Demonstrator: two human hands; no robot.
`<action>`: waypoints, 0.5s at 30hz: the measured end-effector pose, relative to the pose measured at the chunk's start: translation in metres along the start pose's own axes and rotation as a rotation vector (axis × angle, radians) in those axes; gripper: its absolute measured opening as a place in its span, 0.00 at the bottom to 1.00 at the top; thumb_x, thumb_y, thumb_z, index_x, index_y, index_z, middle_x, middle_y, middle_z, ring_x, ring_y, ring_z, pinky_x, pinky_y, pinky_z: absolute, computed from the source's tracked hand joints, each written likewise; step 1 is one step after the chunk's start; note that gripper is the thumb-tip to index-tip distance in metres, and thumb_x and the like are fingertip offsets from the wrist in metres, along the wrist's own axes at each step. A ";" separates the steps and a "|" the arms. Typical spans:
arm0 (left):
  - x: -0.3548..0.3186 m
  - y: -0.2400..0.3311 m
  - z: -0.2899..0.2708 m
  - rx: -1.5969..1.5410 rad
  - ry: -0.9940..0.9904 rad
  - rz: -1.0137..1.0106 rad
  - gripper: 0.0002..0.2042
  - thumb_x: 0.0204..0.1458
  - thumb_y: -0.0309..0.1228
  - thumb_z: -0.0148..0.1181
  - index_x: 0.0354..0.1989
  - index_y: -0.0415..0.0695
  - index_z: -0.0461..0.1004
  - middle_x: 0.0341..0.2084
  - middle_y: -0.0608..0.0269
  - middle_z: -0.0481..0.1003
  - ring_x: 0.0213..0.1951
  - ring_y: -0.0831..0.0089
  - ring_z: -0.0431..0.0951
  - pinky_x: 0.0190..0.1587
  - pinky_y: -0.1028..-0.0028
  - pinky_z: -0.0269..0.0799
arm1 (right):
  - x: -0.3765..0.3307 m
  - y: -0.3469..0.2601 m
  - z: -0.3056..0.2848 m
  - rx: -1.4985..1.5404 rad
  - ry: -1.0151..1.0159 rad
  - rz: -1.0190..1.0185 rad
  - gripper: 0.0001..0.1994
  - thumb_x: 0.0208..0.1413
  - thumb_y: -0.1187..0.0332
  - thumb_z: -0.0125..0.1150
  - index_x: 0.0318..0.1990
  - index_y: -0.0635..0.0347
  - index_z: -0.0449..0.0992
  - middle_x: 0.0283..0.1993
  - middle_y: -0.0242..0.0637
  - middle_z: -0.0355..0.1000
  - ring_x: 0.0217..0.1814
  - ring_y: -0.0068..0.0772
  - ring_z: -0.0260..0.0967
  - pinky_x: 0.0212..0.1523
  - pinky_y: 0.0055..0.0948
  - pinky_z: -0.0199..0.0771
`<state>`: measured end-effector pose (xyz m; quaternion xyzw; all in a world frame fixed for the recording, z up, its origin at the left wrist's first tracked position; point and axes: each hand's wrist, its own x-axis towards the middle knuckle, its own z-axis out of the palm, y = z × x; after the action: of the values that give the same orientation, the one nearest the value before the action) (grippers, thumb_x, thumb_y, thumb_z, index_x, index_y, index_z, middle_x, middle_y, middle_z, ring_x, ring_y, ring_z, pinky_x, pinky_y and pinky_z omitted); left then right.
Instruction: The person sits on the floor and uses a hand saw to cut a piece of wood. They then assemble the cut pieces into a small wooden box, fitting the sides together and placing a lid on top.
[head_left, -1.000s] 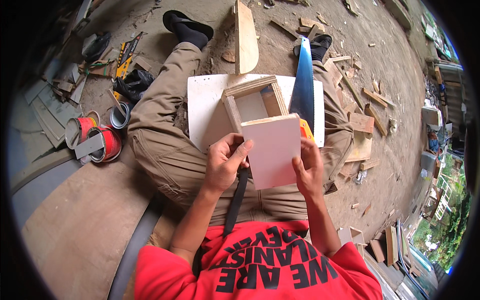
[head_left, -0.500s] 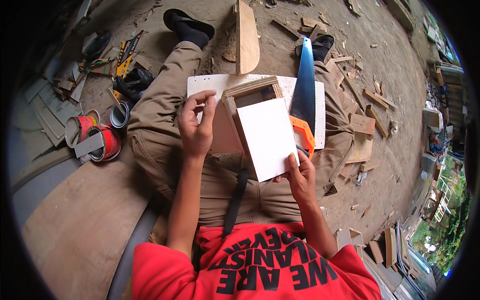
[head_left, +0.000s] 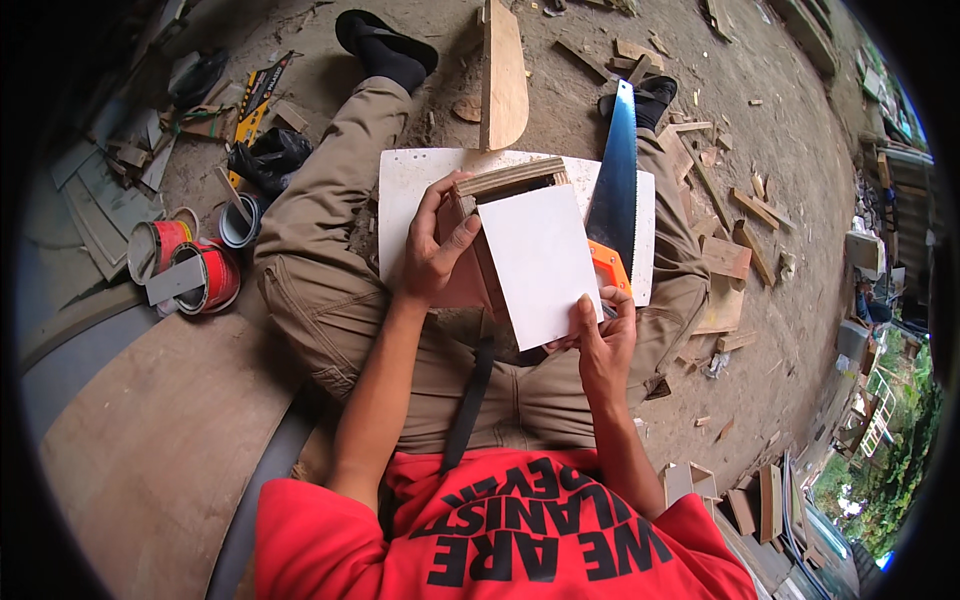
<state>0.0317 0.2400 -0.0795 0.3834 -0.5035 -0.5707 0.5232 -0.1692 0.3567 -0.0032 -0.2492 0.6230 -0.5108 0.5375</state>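
Note:
A small wooden frame (head_left: 515,177) with plywood edges is tilted over my lap. Across its front lies a white rectangular panel (head_left: 540,265), which covers most of the frame. My left hand (head_left: 437,240) grips the frame's left side, fingers behind and thumb in front. At the panel's lower right corner, my right hand (head_left: 603,335) pinches it with the thumb on top; the fingers beneath are partly hidden. Behind them a white board (head_left: 400,200) rests across my legs. On it lies a handsaw (head_left: 615,180) with an orange handle (head_left: 610,265), its grip partly covered.
A pale wooden piece (head_left: 505,85) stands beyond the board. Red paint cans (head_left: 210,280) and a black plastic bag (head_left: 270,160) sit at the left, near a yellow-handled saw (head_left: 255,105). Wood offcuts (head_left: 725,255) litter the ground at the right. A plywood sheet (head_left: 170,430) lies at lower left.
My left hand has moved right and closed on the frame's side; it was apart from it before. The panel has shifted up slightly over the frame, still in my right hand.

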 end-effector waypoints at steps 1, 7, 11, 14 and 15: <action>0.000 0.001 0.000 0.001 0.002 0.006 0.28 0.56 0.37 0.62 0.62 0.36 0.62 0.55 0.54 0.69 0.58 0.68 0.67 0.63 0.70 0.58 | 0.002 -0.002 0.000 -0.005 -0.008 -0.001 0.18 0.64 0.68 0.58 0.49 0.63 0.54 0.33 0.43 0.72 0.26 0.29 0.74 0.24 0.30 0.82; 0.002 0.004 0.001 -0.006 0.003 -0.001 0.30 0.54 0.37 0.65 0.62 0.37 0.63 0.53 0.55 0.70 0.57 0.69 0.67 0.62 0.70 0.58 | 0.013 0.004 0.003 0.003 -0.008 -0.063 0.17 0.64 0.67 0.58 0.49 0.60 0.56 0.31 0.39 0.71 0.23 0.29 0.74 0.21 0.30 0.82; 0.001 0.004 0.000 -0.015 0.002 -0.013 0.30 0.54 0.37 0.65 0.62 0.37 0.62 0.53 0.56 0.71 0.57 0.70 0.68 0.61 0.71 0.59 | 0.014 0.005 -0.004 0.023 -0.039 -0.063 0.16 0.64 0.66 0.58 0.49 0.59 0.57 0.30 0.37 0.71 0.23 0.28 0.74 0.21 0.30 0.82; 0.000 0.004 0.001 -0.024 0.007 -0.010 0.29 0.54 0.37 0.65 0.62 0.37 0.63 0.53 0.56 0.71 0.56 0.70 0.68 0.61 0.71 0.59 | 0.012 0.001 -0.002 0.011 -0.034 -0.085 0.14 0.64 0.66 0.57 0.48 0.59 0.58 0.30 0.36 0.71 0.23 0.27 0.74 0.21 0.28 0.82; 0.001 0.004 0.001 -0.029 0.007 -0.008 0.29 0.54 0.36 0.65 0.62 0.37 0.63 0.53 0.56 0.71 0.56 0.70 0.68 0.61 0.71 0.59 | 0.012 0.002 -0.001 0.018 -0.041 -0.081 0.15 0.64 0.67 0.57 0.48 0.60 0.57 0.31 0.39 0.72 0.23 0.28 0.74 0.21 0.29 0.82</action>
<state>0.0315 0.2396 -0.0754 0.3799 -0.4916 -0.5787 0.5283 -0.1736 0.3472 -0.0101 -0.2797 0.5966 -0.5325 0.5313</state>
